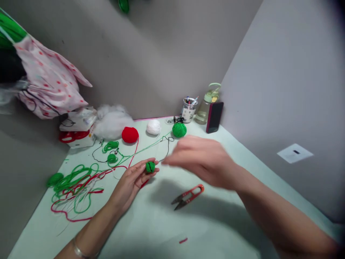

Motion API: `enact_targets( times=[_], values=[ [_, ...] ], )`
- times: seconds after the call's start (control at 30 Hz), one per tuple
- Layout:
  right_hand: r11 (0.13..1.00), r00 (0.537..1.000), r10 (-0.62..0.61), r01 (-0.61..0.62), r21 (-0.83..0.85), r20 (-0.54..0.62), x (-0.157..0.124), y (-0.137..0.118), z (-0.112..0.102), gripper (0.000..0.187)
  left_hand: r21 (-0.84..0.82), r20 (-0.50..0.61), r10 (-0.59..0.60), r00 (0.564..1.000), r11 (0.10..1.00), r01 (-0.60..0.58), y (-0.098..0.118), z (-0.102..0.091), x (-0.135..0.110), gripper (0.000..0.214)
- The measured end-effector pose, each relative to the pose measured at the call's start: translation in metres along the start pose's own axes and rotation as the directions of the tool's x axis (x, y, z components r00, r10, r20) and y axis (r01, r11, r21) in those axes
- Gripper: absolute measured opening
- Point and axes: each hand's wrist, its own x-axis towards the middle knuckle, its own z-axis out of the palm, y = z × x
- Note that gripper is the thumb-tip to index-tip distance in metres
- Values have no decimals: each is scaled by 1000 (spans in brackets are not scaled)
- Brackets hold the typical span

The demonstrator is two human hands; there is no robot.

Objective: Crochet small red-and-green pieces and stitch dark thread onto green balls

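Note:
My left hand (136,175) holds a small green yarn piece (150,167) with a black line across it, gripped between the fingers. Close to its right, my right hand (201,158) hovers above the table, blurred by motion, its fingers drawn together in a pinch. Whatever sits in that pinch is too small and smeared to make out. A black thread (168,145) passes near its fingertips and curls toward the back. Below the right hand lie orange thread snips (188,196), blades pointing left. A strand of red yarn (145,183) shows beside my left hand.
Tangled green yarn (75,176) and red yarn (66,213) spread at left. Behind stand a red ball (130,135), white ball (153,127), green ball (179,130), white stuffing (111,122), pen cup (188,109), bottle (202,111) and phone (215,117). A red scrap (183,240) lies in front.

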Motion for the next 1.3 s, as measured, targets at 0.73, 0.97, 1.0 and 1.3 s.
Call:
enact_targets(
  times=[0.73,0.97,1.0,1.3],
  values=[
    [783,969,205,-77,-617,139,26,64,32,20,-227,-19,-91,996,970,84,11,-5,7,25],
    [429,643,766,-508,747,-3,-64,38,64,33,6,241,-166,956,986,169,-2,3,-1,25],
    [342,600,800,-451,824,-4,-68,44,66,36,14,249,-172,953,985,174,-2,5,-2,27],
    [351,357,873,15,936,-333,-81,92,33,39,204,354,-302,885,949,242,-14,13,-3,39]
  ],
)
